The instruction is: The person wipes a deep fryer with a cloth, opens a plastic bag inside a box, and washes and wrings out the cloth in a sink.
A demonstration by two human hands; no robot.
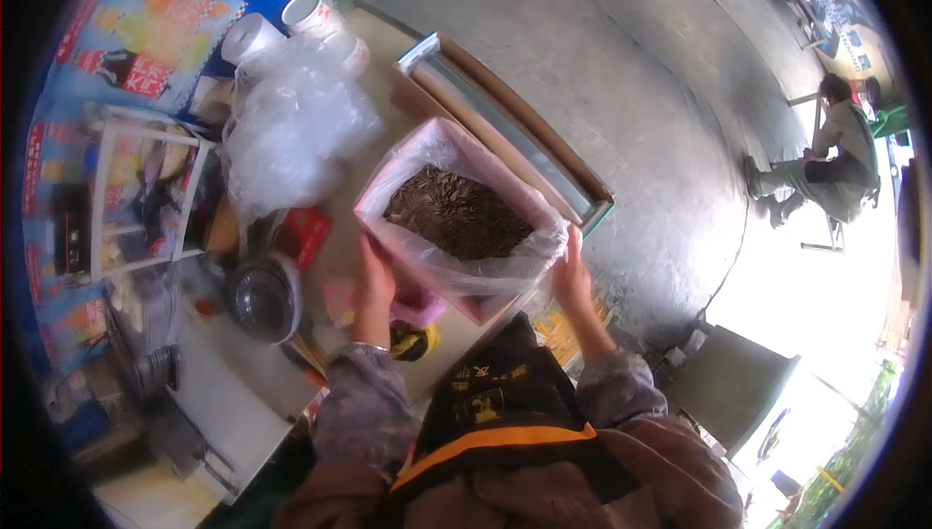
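A pinkish box [427, 272] lined with clear plastic is held between my two hands, near the middle of the view. Inside it lies a heap of small, thin, dark brown pieces [456, 214]. My left hand [374, 281] grips the box's near left side, its fingers partly hidden beneath. At the right end, my right hand [573, 277] holds the box by its corner. Just beyond the box is a long open carton [515, 126] with a shiny inside. Crumpled clear plastic bags [296, 126] lie to its left.
White cups [311, 15] stand at the table's far left. A dark round bowl [262, 298], a red packet [303, 236] and a white frame rack [102, 194] are at left. A seated person [840, 155] is far right. A grey-green box [733, 383] stands lower right.
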